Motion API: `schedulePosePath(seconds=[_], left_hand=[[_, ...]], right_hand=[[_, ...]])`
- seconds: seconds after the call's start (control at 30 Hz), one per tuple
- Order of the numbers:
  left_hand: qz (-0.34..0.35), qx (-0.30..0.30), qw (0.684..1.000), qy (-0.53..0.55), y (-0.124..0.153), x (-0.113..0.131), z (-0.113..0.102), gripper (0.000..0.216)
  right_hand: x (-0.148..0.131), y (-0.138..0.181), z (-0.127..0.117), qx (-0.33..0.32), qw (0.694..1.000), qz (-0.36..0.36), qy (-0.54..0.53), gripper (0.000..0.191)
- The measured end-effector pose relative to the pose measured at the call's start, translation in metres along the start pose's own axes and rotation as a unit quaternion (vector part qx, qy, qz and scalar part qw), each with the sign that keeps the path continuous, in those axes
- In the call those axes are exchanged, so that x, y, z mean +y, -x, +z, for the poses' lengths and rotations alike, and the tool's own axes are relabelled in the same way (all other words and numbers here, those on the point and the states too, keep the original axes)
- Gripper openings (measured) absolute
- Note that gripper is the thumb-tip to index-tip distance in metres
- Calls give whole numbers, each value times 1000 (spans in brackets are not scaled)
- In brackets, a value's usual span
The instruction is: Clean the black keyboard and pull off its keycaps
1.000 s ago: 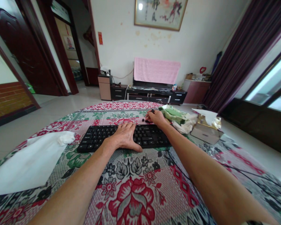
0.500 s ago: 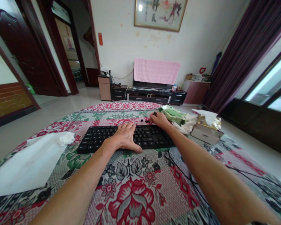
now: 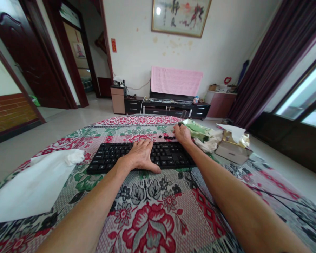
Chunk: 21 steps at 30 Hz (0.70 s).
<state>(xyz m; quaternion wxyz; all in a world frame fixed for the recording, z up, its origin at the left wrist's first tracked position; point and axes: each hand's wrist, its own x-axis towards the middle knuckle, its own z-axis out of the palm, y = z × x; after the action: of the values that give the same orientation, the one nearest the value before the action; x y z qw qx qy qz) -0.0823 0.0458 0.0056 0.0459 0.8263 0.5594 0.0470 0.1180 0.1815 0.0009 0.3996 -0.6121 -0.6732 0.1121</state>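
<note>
A black keyboard (image 3: 171, 156) lies across the patterned tablecloth. My left hand (image 3: 140, 156) rests flat on its middle, fingers spread and thumb over the near edge, covering several keys. Just beyond the keyboard's right half, my right hand (image 3: 183, 134) is closed, its fingers pinched round a small dark tool (image 3: 179, 124). Thin prongs show faintly above it, so it looks like a keycap puller, partly hidden by the fingers. To the left of that hand are loose black keycaps (image 3: 169, 137), with a single keycap (image 3: 160, 136) a little apart.
Right of my right hand lies a green tissue packet (image 3: 196, 128) with crumpled tissue (image 3: 209, 144). Farther right stands a tissue box (image 3: 233, 153). A white sheet (image 3: 37, 182) covers the left side. Black cables (image 3: 279, 196) run along the right.
My right hand has shifted slightly right, away from the loose keycaps and towards the green packet, with the dark tool in its fingers. My left hand has stayed on the keyboard.
</note>
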Motion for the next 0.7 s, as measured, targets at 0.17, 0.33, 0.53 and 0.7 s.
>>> schedulePosePath(seconds=[0.17,0.33,0.53,0.7], left_hand=[[0,1,1000,-5,-1,-1,1,126],[2,0,1000,-7,-2,-2,3,125],[-2,2,1000,2,-1,-2,5,126],[-4,1,1000,9,-1,-2,5,125]], right_hand=[[3,6,-13,-38,990,-30,130,27],[0,17,-22,-105,969,-34,219,33],[6,15,-28,-142,964,-35,221,40],[17,10,-32,-179,943,-115,257,38]])
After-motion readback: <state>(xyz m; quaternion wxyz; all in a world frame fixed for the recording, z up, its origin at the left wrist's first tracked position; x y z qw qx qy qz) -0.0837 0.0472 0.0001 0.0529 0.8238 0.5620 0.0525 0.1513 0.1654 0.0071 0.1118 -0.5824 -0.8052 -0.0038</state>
